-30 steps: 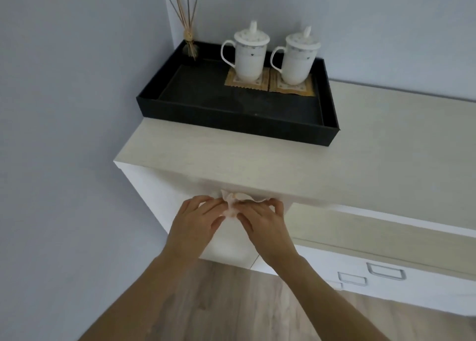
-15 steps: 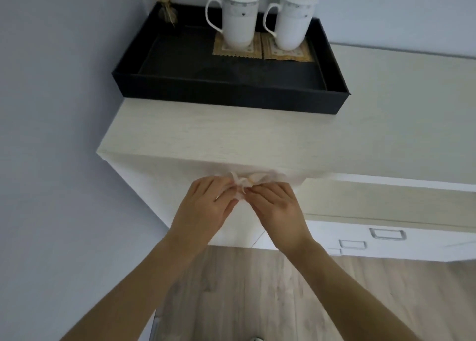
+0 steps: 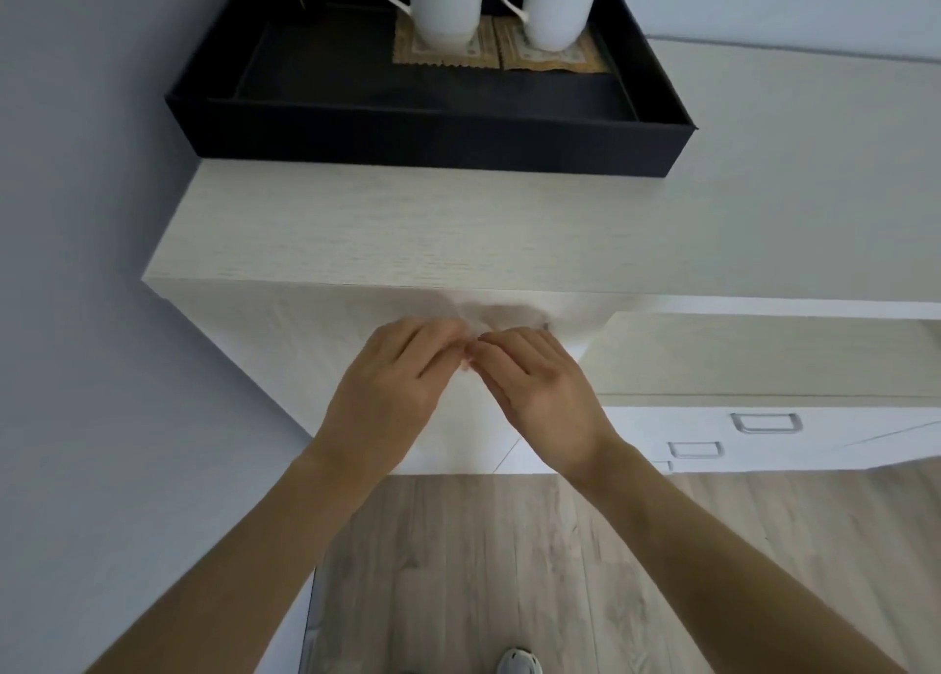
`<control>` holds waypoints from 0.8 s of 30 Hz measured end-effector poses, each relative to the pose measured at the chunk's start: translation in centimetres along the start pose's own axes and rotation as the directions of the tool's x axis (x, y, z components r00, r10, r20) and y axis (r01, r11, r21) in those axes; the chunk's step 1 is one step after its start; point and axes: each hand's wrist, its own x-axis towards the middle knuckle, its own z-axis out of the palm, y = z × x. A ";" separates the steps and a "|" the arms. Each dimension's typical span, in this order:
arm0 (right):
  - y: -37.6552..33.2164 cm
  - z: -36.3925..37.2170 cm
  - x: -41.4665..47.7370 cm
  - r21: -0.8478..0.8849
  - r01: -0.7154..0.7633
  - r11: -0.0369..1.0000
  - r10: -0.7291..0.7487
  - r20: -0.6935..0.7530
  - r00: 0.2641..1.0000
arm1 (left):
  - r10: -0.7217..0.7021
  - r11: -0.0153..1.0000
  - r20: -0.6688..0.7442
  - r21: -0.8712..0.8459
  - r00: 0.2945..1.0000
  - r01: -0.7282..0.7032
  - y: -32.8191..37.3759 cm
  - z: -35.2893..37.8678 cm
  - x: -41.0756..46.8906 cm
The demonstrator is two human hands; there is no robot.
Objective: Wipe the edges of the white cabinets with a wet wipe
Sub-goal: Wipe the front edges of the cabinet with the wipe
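A tall white cabinet (image 3: 315, 347) with a pale wood-grain top stands against the left wall. Just below its front top edge, both hands pinch a thin white wet wipe (image 3: 489, 314), which is blurred and hard to tell from the cabinet front. My left hand (image 3: 392, 393) holds the wipe's left part, fingers curled. My right hand (image 3: 540, 393) holds the right part, and the fingertips of both hands meet in the middle. Most of the wipe is hidden behind the fingers.
A black tray (image 3: 438, 133) sits on the cabinet top with two white lidded mugs (image 3: 448, 1) on woven coasters. A lower white cabinet with metal drawer handles (image 3: 766, 423) stands to the right. Wooden floor and a shoe tip (image 3: 517, 663) lie below.
The view has tilted down and come closer, so the cabinet edge sits higher in frame. Both hands stay together on the wipe near the front edge, working it between the fingers.
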 end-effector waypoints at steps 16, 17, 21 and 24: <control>1.5 -0.7 -0.2 -0.070 0.057 0.996 -0.063 -0.080 0.995 | 0.109 0.993 0.028 0.040 0.994 -0.110 0.1 1.1 -0.8; 1.0 -0.4 0.1 -0.036 0.031 0.999 -0.034 -0.069 0.997 | 0.074 0.997 0.015 0.022 0.997 -0.074 -0.2 1.0 -0.9; 1.2 -0.9 0.2 0.022 -0.039 0.999 0.040 -0.035 0.999 | -0.049 0.998 -0.032 -0.033 0.998 0.048 -0.3 1.3 -0.8; 2.0 -1.7 -0.4 -0.027 -0.090 0.996 0.090 -0.034 0.995 | -0.154 0.982 -0.060 -0.121 0.986 0.146 1.0 1.7 0.3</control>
